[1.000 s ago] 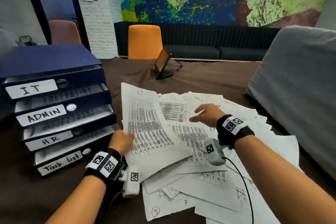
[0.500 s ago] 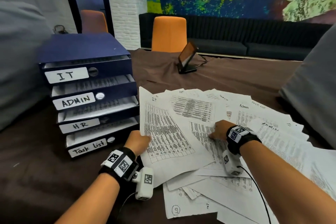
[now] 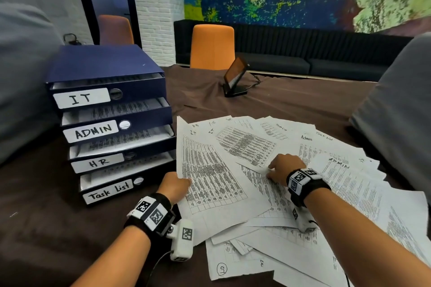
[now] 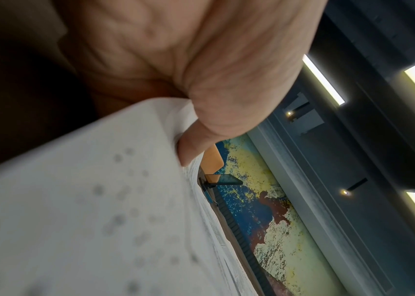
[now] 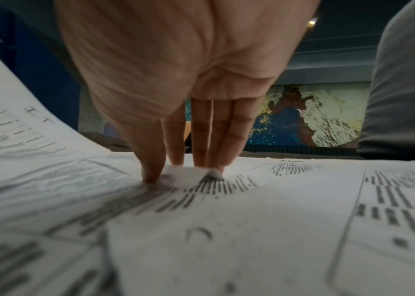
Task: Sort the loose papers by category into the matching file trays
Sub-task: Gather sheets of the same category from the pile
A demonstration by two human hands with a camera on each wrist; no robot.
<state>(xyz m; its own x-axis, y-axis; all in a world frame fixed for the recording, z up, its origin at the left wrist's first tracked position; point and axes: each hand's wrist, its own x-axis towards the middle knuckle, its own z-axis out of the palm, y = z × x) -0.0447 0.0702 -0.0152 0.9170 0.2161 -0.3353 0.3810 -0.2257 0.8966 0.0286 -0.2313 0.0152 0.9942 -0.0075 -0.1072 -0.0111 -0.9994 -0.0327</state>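
Your table (image 3: 291, 100), under a brown cloth, is cut off at the frame edges and half buried. The grey shapes at far left and far right are too close and blurred to name.

The blue file trays (image 3: 105, 65) stand stacked at your left, four drawers labelled IT, ADMIN, HR and Task List from top down. Each drawer shows only a strip of printed paper at its mouth; how much lies inside is hidden.

The loose papers (image 3: 338, 182) fan across the table to the right of the trays, overlapping so that most sheets show only a corner or a handwritten heading such as IT, HR or Admin. The small print is unreadable, and the lower right sheets run out of frame.

The IT sheet (image 3: 210, 175) sits at the left edge of the spread, just beside the Task List drawer. Its long axis runs away from you, heading at the far end, leaning slightly left, with its left edge raised off the pile.

Your right hand (image 3: 283, 168) rests on the middle of the pile. In the right wrist view the fingers (image 5: 201, 140) run straight down, and the tips press a small puckered corner of a sheet; which sheet, you cannot tell.

Your left hand (image 3: 175, 187) pinches the IT sheet's left edge. The left wrist view shows the thumb (image 4: 193, 148) clamped over the paper's edge, the other fingers hidden behind it.
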